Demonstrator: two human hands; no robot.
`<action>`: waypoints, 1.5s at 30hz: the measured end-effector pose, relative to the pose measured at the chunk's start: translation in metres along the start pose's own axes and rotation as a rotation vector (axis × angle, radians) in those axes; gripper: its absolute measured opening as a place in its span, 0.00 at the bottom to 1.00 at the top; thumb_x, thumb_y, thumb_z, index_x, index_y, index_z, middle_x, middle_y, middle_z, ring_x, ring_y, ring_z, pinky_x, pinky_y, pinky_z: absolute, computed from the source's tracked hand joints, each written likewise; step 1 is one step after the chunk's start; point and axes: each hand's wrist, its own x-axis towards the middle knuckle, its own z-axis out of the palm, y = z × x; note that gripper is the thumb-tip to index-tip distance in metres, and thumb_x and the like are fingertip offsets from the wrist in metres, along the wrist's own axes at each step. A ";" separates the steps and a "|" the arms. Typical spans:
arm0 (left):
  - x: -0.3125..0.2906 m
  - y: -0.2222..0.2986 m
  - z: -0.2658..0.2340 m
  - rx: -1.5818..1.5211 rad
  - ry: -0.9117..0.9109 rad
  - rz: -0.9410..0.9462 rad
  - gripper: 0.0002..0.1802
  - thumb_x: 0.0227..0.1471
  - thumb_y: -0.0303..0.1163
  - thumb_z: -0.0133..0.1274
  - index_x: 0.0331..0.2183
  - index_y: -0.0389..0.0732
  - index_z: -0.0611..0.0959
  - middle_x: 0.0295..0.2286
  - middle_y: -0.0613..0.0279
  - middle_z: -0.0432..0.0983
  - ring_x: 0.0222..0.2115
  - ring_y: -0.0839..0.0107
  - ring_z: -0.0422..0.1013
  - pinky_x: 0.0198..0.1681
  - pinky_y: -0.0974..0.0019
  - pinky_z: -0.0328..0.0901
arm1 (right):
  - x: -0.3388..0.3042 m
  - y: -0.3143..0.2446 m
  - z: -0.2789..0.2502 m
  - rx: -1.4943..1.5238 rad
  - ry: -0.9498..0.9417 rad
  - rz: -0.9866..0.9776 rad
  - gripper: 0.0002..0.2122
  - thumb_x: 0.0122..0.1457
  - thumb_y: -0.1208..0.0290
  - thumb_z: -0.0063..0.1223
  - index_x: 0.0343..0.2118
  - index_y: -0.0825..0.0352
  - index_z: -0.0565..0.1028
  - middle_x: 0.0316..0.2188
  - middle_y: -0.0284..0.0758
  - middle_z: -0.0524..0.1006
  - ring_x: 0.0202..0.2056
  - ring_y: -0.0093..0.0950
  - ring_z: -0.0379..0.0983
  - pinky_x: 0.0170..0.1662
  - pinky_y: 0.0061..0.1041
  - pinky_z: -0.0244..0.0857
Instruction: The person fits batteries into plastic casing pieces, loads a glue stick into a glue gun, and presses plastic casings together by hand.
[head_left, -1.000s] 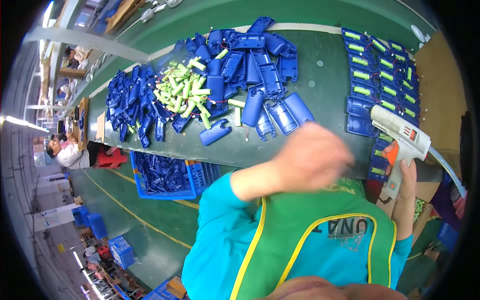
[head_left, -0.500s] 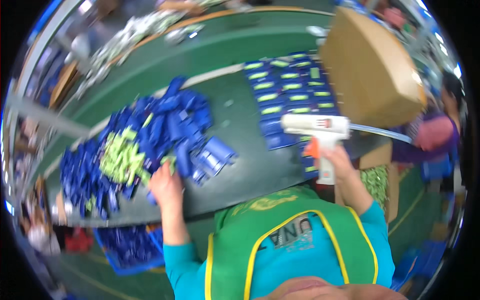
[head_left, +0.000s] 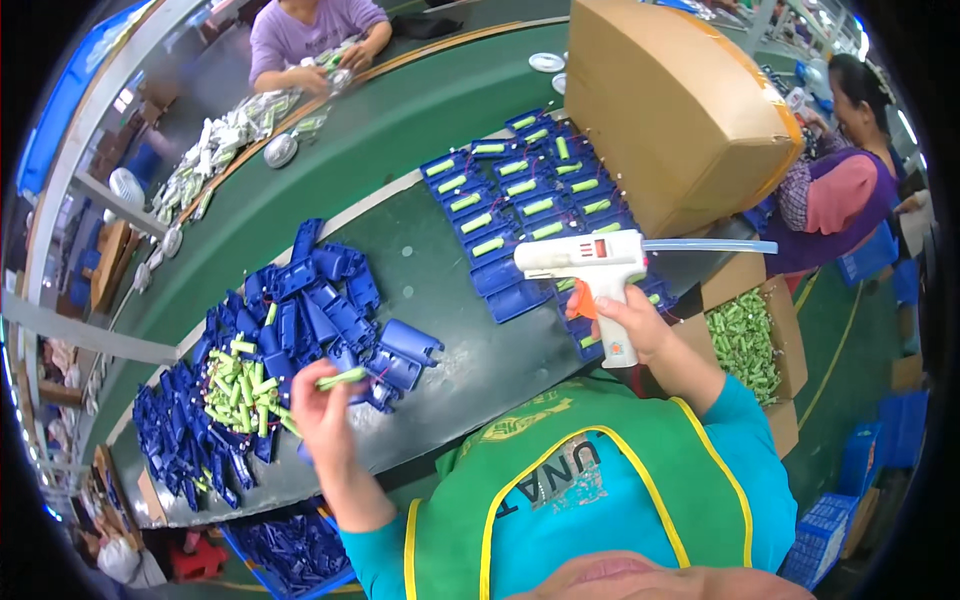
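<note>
My left hand (head_left: pixel 325 420) pinches a small green cylindrical battery (head_left: pixel 345 378) between thumb and fingers, beside the heap on the table. Loose green batteries (head_left: pixel 238 388) lie on that heap, among blue plastic casings (head_left: pixel 325 305). Wrapped round its handle, my right hand (head_left: pixel 640 325) grips a white hot glue gun (head_left: pixel 592 258) with an orange trigger; a long pale glue stick (head_left: pixel 710 246) sticks out of its back. The gun hangs over the near side of several rows of blue casings (head_left: pixel 505 275), most with a green battery in them. A few of these casings are hidden behind the gun.
A large cardboard box (head_left: pixel 680 110) stands at the far right of the table. Below it is an open carton (head_left: pixel 790 350) of green batteries. A blue crate (head_left: pixel 345 572) sits under the near edge. Co-workers sit across the belt (head_left: pixel 400 125) and at right.
The whole view has shifted and turned, and is sharper now. My left hand has come away from the heap with the battery at its fingertips. The glue gun stays in my right hand.
</note>
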 end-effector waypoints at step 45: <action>0.068 -0.109 0.180 0.847 -0.281 0.362 0.08 0.39 0.29 0.64 0.24 0.42 0.80 0.36 0.60 0.72 0.39 0.58 0.67 0.43 0.58 0.64 | 0.012 -0.007 0.010 -0.216 0.074 0.027 0.18 0.62 0.65 0.52 0.50 0.70 0.69 0.39 0.35 0.77 0.41 0.25 0.74 0.38 0.23 0.68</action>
